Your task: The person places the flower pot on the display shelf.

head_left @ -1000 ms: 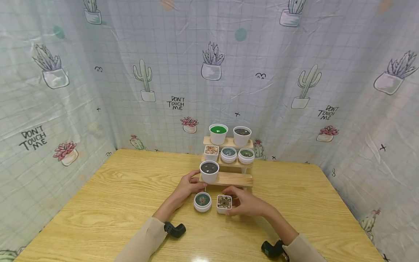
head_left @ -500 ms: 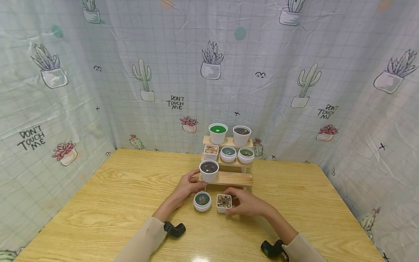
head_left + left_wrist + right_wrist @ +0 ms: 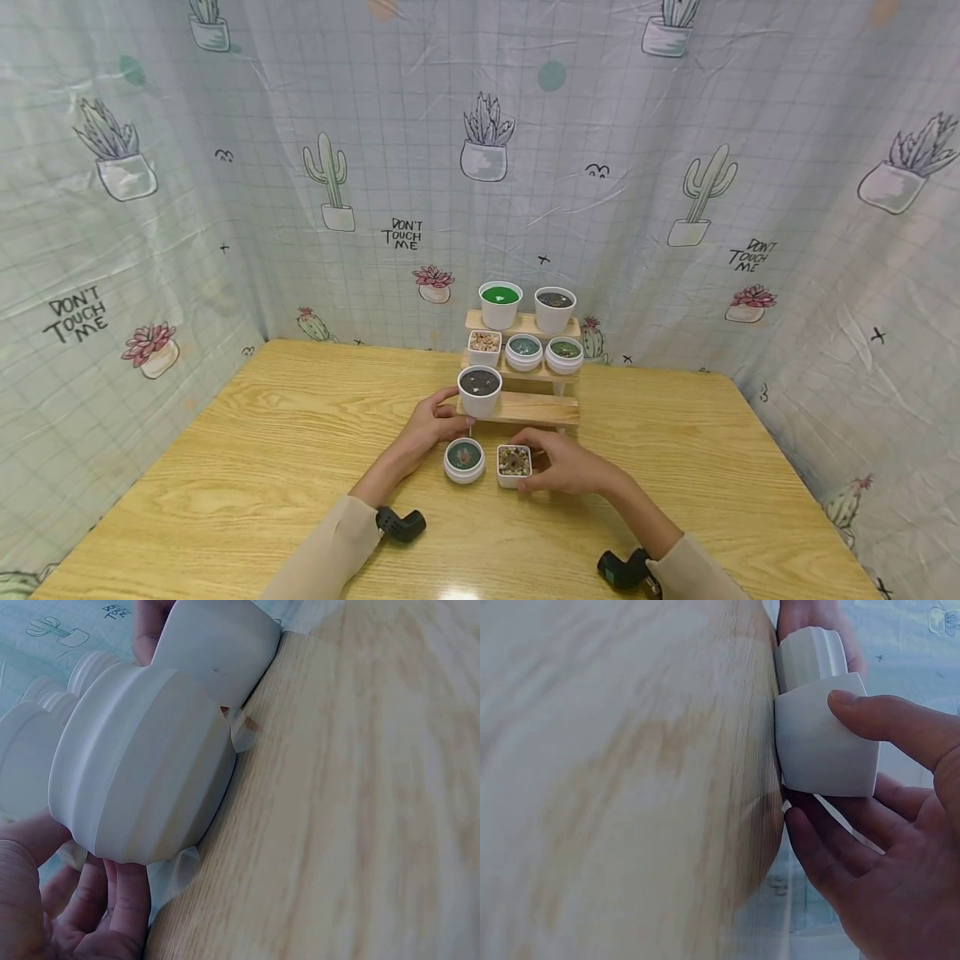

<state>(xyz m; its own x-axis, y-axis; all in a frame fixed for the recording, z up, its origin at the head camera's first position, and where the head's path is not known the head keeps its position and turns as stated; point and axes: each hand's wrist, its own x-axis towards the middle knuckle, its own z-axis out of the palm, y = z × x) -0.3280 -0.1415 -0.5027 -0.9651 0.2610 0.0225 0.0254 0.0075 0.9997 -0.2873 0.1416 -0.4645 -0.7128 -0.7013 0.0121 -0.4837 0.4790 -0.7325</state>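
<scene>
My right hand [image 3: 564, 467] holds a small white square pot [image 3: 513, 481] filled with pebbles, low at the table in front of the stand. In the right wrist view the thumb lies on one side of the square pot [image 3: 817, 746] and the fingers on the other. My left hand [image 3: 429, 431] grips the left end of the wooden tiered stand's [image 3: 542, 409] bottom step, beside a white pot of dark fill [image 3: 479, 406]. A ribbed round white pot [image 3: 464, 477] with a dark green top stands between my hands; it hides part of the left fingers in the left wrist view.
On the middle step sit a square pebble pot [image 3: 484, 357] and two low round pots, one blue-grey [image 3: 523, 364] and one green [image 3: 564, 367]. A green-topped pot [image 3: 499, 317] and a dark-filled pot [image 3: 554, 320] occupy the top step. A cactus-print curtain [image 3: 570, 217] surrounds the wooden table [image 3: 300, 433].
</scene>
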